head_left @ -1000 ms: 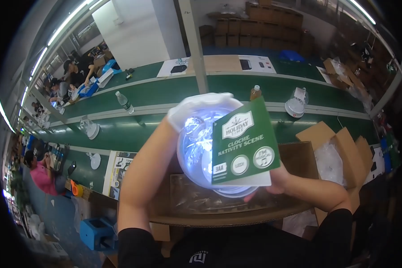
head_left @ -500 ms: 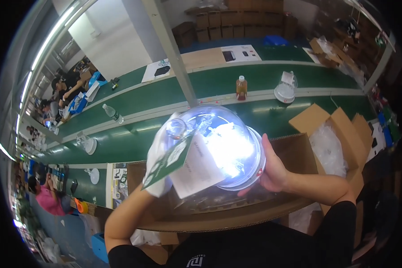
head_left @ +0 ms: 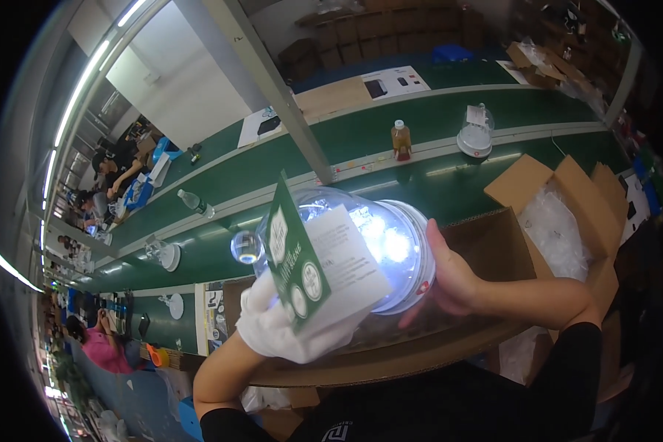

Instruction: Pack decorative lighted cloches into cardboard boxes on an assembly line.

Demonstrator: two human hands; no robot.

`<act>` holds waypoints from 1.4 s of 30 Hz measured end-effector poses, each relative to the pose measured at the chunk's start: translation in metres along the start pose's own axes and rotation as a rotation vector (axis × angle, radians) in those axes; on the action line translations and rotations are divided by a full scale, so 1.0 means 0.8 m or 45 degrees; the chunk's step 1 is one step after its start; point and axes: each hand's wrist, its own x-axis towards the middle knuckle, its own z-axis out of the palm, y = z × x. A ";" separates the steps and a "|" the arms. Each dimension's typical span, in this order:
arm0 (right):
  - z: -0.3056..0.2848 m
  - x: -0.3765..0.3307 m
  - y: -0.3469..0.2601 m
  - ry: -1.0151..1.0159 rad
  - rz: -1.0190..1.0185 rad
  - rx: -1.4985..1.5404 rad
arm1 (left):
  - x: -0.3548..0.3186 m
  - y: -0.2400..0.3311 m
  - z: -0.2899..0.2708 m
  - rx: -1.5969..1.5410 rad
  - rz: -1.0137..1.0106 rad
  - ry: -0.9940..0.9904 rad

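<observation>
- Far left of my work, a clear dome on a white base (head_left: 171, 258) sits on the green bench (head_left: 110, 272).
- My left hand (head_left: 295, 328), in a white glove, is curled around the near side of the lit cloche (head_left: 409, 254), gripping it; the tag partly covers my fingers.
- The folded green-and-white tag (head_left: 346, 261) stands open in front of the dome.
- The cloche lies on its side in the air above the open carton (head_left: 486, 239): its knob (head_left: 247, 247) points left, its round base faces right, and its long axis runs nearly level across my view.
- Beyond the cloche, a strip of green bench gives room up to the amber bottle (head_left: 401, 141).
- My bare right hand (head_left: 457, 280) grasps the base rim, thumb up, fingers below.
- Right of that hand, space opens to the carton's right wall; a flapped box (head_left: 600, 221) holding plastic bags (head_left: 552, 228) stands just beside it.
</observation>
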 end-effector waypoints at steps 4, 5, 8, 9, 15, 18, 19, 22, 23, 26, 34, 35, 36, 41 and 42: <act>0.008 0.004 -0.002 0.095 -0.022 0.040 | 0.058 -0.010 -0.012 -0.020 -0.162 -0.107; 0.008 0.003 -0.004 0.118 -0.064 0.055 | 0.075 -0.013 -0.019 -0.079 -0.214 -0.212; 0.006 0.003 -0.010 0.127 -0.147 0.055 | 0.096 -0.009 -0.012 0.026 -0.259 -0.348; 0.005 0.002 -0.010 0.131 -0.143 0.056 | 0.096 -0.006 -0.004 0.020 -0.260 -0.348; -0.008 0.011 -0.005 0.209 -0.248 0.117 | 0.060 0.021 0.063 0.578 0.406 -0.362; -0.021 0.022 0.002 0.293 -0.309 0.243 | 0.050 0.010 0.067 -0.104 0.703 -0.198; -0.019 0.019 -0.001 0.269 -0.310 0.245 | 0.038 0.007 0.050 -0.139 0.706 -0.083; -0.012 0.004 -0.012 0.248 -0.150 0.078 | -0.015 -0.013 0.000 0.187 0.077 0.257; -0.012 0.005 -0.008 0.225 -0.150 0.063 | -0.016 -0.014 -0.017 0.505 -0.410 0.291; -0.023 0.003 0.004 0.102 -0.145 0.064 | 0.027 -0.063 -0.007 -0.424 -0.803 0.674; -0.009 -0.001 0.021 0.063 -0.126 0.072 | 0.037 -0.057 -0.017 -0.441 -0.863 0.199; -0.008 0.000 0.020 0.087 -0.125 0.065 | 0.036 -0.057 -0.020 -0.478 -0.952 0.065; -0.009 0.001 0.019 0.111 -0.121 0.059 | 0.037 -0.054 -0.024 -0.507 -0.936 0.035; -0.010 -0.003 0.001 0.053 0.083 -0.101 | 0.017 -0.057 -0.037 -0.550 -0.504 0.058; -0.012 -0.004 0.002 0.017 0.103 -0.161 | 0.012 -0.059 -0.037 -0.712 -0.533 0.053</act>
